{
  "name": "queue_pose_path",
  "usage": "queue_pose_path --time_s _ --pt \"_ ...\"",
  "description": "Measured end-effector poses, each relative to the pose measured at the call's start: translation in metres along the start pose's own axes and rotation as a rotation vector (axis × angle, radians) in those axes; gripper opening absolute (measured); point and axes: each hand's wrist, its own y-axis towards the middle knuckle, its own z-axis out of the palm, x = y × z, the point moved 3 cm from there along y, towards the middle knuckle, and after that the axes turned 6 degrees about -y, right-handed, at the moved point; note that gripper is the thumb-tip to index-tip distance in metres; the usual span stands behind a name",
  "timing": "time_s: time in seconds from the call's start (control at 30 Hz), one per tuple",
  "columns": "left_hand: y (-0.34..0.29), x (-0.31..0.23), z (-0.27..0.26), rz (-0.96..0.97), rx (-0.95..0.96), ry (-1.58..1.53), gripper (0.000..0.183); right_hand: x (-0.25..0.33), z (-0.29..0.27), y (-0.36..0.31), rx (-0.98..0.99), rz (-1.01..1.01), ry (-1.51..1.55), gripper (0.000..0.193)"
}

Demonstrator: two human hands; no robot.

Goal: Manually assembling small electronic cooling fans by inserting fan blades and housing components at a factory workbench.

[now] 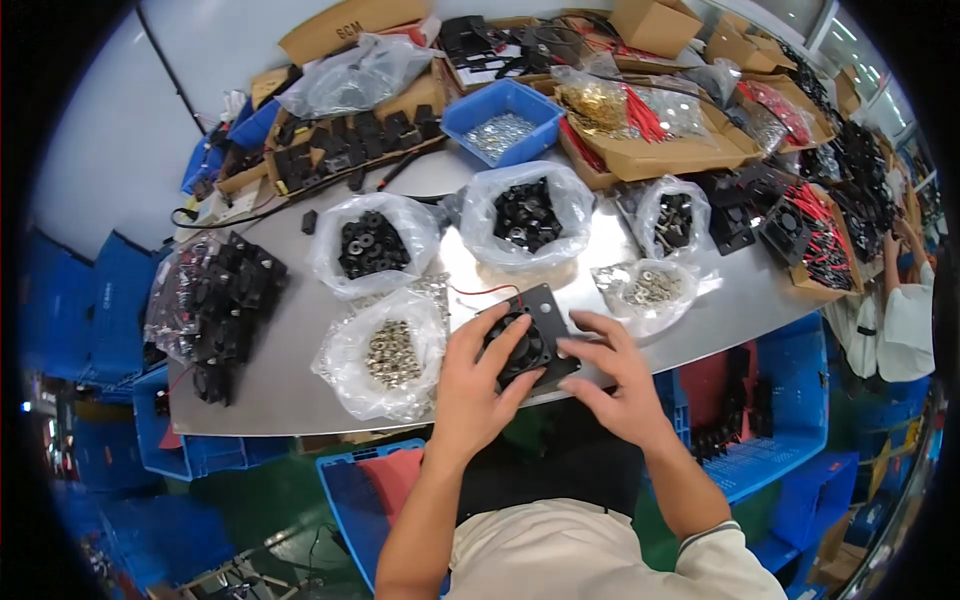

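Observation:
A black cooling fan (pixel 518 352) with a red lead sits on a flat black plate (pixel 546 312) with holes, near the front edge of the metal table. My left hand (pixel 483 375) grips the fan from the left, its fingers over the top and the thumb at the near side. At the plate's right edge, my right hand (pixel 618 378) has its fingers spread and holds nothing; its fingertips are beside or just touching the edge. Left of my hands stands a clear bag of small metal nuts (pixel 393 355). Behind the fan is a bag of black parts (pixel 527 215).
More bags hold black washers (pixel 372 245), screws (pixel 673 220) and metal pieces (pixel 653 287). Stacked black fans (pixel 235 300) occupy the table's left end. A blue bin (pixel 503 122) and cardboard boxes line the back. Blue crates (pixel 800 385) stand below. Another person (pixel 905 325) is at far right.

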Motion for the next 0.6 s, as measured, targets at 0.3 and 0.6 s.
queue_pose_path --time_s 0.3,0.6 --pt "-0.006 0.001 0.003 0.035 -0.007 -0.015 0.060 -0.001 0.002 0.000 0.082 -0.076 -0.031 0.039" --pt "0.006 -0.051 -0.055 0.230 0.290 0.137 0.054 -0.031 -0.010 -0.009 -0.133 0.191 0.464 0.004"
